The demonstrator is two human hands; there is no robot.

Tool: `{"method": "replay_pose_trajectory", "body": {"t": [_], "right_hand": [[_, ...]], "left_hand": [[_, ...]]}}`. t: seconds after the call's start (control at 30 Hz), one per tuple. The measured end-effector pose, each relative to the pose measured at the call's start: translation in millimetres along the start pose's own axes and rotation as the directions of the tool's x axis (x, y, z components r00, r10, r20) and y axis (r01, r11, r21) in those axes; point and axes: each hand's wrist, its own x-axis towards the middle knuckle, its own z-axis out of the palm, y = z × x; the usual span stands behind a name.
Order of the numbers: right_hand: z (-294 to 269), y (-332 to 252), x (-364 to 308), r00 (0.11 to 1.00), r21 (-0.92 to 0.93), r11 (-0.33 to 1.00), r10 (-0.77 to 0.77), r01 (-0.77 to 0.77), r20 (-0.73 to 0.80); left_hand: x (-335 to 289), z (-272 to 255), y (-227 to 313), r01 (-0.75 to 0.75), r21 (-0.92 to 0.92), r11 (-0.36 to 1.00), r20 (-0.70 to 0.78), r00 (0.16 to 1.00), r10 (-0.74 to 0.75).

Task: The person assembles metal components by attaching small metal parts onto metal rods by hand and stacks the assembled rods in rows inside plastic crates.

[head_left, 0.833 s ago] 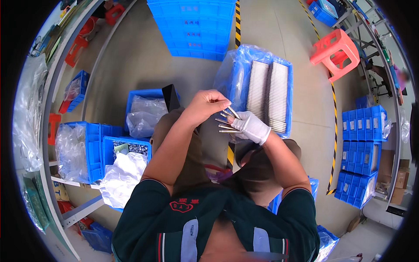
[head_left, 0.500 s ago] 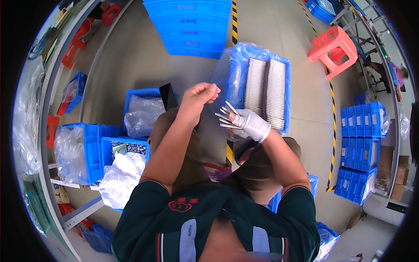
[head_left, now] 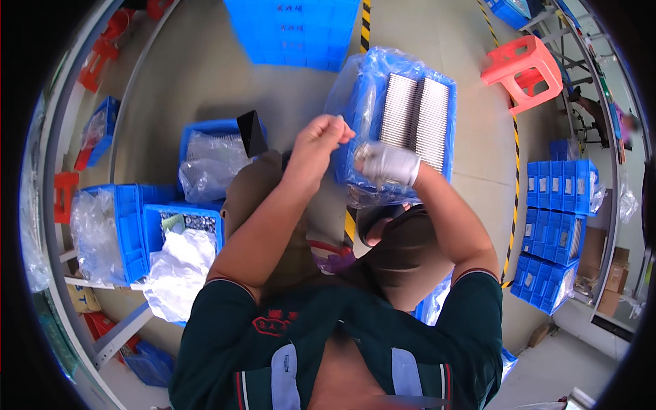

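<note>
My left hand [head_left: 318, 147], bare, is raised at the left edge of a blue crate [head_left: 452, 130] lined with clear plastic. Its fingers are pinched together; anything between them is too small to make out. Over the crate's near left part is my right hand [head_left: 391, 164], in a white glove. Motion smears its fingers, so whether they still hold metal pins cannot be told. Inside the crate, slim silvery metal parts [head_left: 398, 109] stand packed in two long rows. The plastic liner [head_left: 347, 102] hangs loosely over the left rim.
A dark phone-like slab [head_left: 252, 133] leans at a blue bin [head_left: 195, 130] on my left. Nearby, another bin holds small metal pieces [head_left: 198, 223] beside white plastic [head_left: 181, 266]. Blue crates are stacked ahead [head_left: 294, 41] and at right [head_left: 557, 225]. A red stool [head_left: 526, 68] stands far right.
My right hand has moved up and slightly right, over the crate's near edge; the metal pins fanned from it before no longer show clearly. My left hand stays pinched, nearer the crate. The view has shifted.
</note>
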Motion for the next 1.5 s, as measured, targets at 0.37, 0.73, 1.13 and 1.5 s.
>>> {"method": "replay_pose_trajectory", "body": {"t": [0.37,0.73,1.13,1.5], "right_hand": [[-113.3,140.2,74.9,0.864,-0.457,0.863,-0.049,-0.217,-0.502],[-82.7,100.8,52.0,0.898,-0.846,0.331,0.005,-0.417,-0.44],[-82.2,91.8,50.8,0.906,-0.893,0.206,-0.057,-0.4,-0.419],[-72.8,85.7,52.8,0.913,-0.907,0.114,-0.011,-0.405,-0.409]], "left_hand": [[-6.0,-1.6,12.1,0.176,-0.16,0.971,0.146,0.978,-0.153],[-5.6,-6.2,13.3,0.19,-0.212,0.959,0.177,0.972,-0.154],[-5.6,-8.7,13.9,0.195,-0.212,0.957,0.15,0.975,-0.165],[-7.0,-10.9,14.8,0.19,-0.21,0.959,0.142,0.976,-0.162]]}}
